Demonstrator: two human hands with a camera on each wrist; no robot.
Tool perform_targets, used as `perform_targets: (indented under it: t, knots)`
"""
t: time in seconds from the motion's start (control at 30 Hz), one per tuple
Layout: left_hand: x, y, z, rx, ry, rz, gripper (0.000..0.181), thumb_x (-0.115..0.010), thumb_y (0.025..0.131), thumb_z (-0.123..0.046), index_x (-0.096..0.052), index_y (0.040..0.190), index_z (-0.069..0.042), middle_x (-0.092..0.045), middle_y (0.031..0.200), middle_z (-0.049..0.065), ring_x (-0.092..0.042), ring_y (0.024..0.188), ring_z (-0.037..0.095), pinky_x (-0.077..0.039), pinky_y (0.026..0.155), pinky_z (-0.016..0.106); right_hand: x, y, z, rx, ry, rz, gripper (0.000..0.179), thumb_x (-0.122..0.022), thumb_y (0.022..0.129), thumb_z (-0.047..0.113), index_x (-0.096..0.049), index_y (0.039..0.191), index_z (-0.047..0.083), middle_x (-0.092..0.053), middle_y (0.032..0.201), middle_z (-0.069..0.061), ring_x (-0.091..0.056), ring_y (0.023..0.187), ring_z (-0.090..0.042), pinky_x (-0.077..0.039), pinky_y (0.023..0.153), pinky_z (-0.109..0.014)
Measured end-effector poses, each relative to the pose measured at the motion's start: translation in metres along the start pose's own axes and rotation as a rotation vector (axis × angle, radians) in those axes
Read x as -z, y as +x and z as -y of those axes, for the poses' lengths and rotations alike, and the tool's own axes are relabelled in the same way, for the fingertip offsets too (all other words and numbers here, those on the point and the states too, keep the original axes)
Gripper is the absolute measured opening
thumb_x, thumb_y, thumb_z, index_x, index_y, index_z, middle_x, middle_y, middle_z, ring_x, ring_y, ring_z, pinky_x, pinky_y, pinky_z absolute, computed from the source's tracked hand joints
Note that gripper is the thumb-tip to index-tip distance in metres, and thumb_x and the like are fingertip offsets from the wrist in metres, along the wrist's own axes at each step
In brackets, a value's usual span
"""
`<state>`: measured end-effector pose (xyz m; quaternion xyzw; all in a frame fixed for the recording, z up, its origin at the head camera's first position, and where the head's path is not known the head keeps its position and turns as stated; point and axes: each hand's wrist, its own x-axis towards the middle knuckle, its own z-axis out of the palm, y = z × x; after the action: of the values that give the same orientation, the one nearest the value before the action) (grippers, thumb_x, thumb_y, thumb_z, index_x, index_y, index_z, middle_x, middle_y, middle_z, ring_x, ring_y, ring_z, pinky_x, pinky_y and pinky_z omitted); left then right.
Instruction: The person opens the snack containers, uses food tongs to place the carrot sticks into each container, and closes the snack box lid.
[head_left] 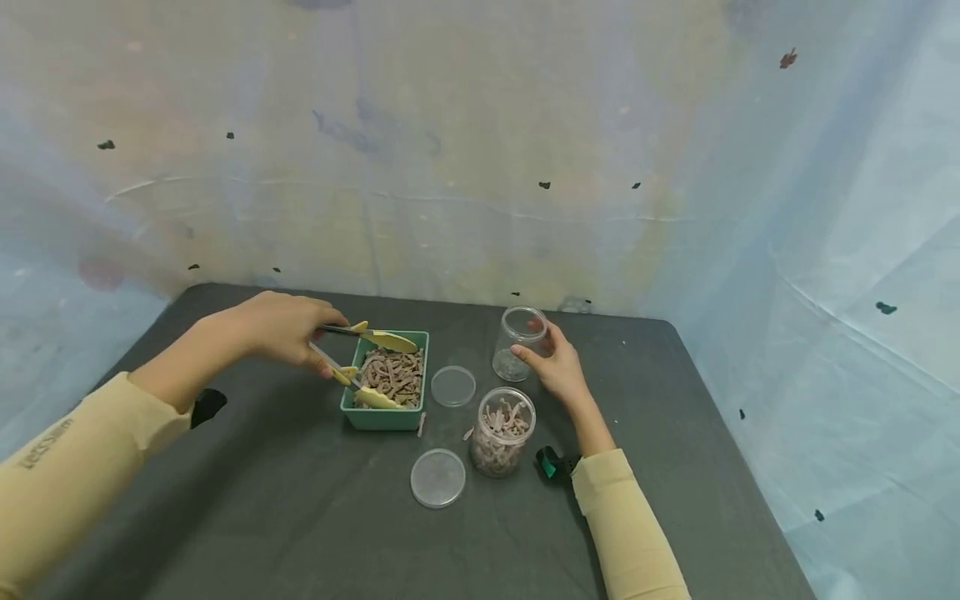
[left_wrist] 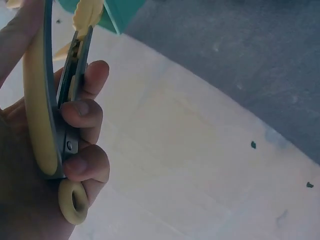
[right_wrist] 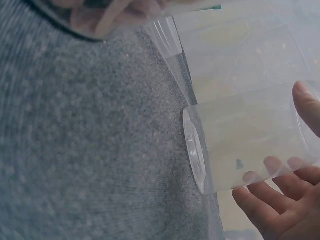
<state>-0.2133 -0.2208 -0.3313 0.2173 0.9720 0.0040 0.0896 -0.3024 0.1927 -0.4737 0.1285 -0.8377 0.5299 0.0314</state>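
Note:
My left hand (head_left: 283, 325) grips metal tongs (left_wrist: 37, 100) with yellow handles and tips; the fingers curl round them in the left wrist view. The spread tong tips reach over a green rectangular basket (head_left: 382, 422) full of greyish-brown strips (head_left: 393, 375). With thumb and fingers on either side, my right hand (head_left: 561, 371) holds a clear jar (head_left: 517, 337) with nothing visible inside. In the right wrist view this jar's base is at or just above the tabletop; I cannot tell which. Nearer me stands a second clear jar (head_left: 497, 457), filled with the same strips.
One clear round lid (head_left: 453, 386) lies between the basket and the jars, another lid (head_left: 438, 479) nearer me. Stray strips (head_left: 422, 424) lie beside the basket. A dark cloth covers the table (head_left: 322, 533); pale sheeting (head_left: 480, 150) hangs behind it.

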Motion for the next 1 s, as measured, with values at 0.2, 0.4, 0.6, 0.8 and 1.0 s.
perform_targets:
  t: [0.2,0.4,0.6,0.8,1.0]
  knots:
    - [0.002,0.01,-0.006,-0.013,0.036,0.041,0.082,-0.085,0.08,-0.057,-0.06,0.144,-0.012,-0.063,0.108,-0.001,-0.056,0.08,0.012,-0.047,0.063,0.037,-0.001,0.0,0.004,0.009,0.004,-0.002,0.074,-0.08,0.095,0.032,-0.043,0.156,0.01,-0.054,0.151,-0.014,-0.049,0.142,-0.038,-0.046,0.108,-0.055]
    - [-0.005,0.014,-0.009,-0.008,0.004,0.058,0.08,-0.087,0.082,-0.05,-0.059,0.143,-0.007,-0.066,0.125,0.011,-0.065,0.09,0.018,-0.054,0.07,0.046,0.0,0.0,0.003,0.01,-0.012,-0.011,0.073,-0.08,0.095,0.033,-0.045,0.155,0.01,-0.055,0.151,-0.014,-0.05,0.141,-0.038,-0.046,0.108,-0.056]
    - [-0.017,0.011,-0.009,-0.011,0.005,0.039,0.068,-0.085,0.085,-0.048,-0.063,0.138,-0.012,-0.066,0.103,0.002,-0.059,0.078,0.014,-0.048,0.062,0.038,-0.001,-0.004,0.0,0.018,-0.024,-0.008,0.074,-0.08,0.095,0.035,-0.045,0.155,0.009,-0.055,0.15,-0.015,-0.053,0.139,-0.038,-0.044,0.11,-0.056]
    - [-0.025,0.006,-0.01,-0.015,0.012,0.004,0.057,-0.084,0.087,-0.047,-0.066,0.132,-0.017,-0.062,0.089,-0.006,-0.054,0.069,0.011,-0.043,0.055,0.033,-0.001,-0.007,0.0,0.033,-0.023,-0.008,0.075,-0.08,0.095,0.032,-0.043,0.155,0.004,-0.054,0.15,-0.017,-0.054,0.138,-0.037,-0.042,0.112,-0.053]
    - [-0.03,-0.001,-0.01,-0.013,0.044,-0.044,0.051,-0.083,0.088,-0.047,-0.068,0.127,-0.018,-0.071,0.107,0.0,-0.056,0.069,0.011,-0.044,0.053,0.032,-0.003,-0.007,0.003,0.031,-0.028,0.008,0.074,-0.079,0.096,0.032,-0.043,0.155,0.006,-0.054,0.151,-0.015,-0.055,0.137,-0.035,-0.045,0.111,-0.051]
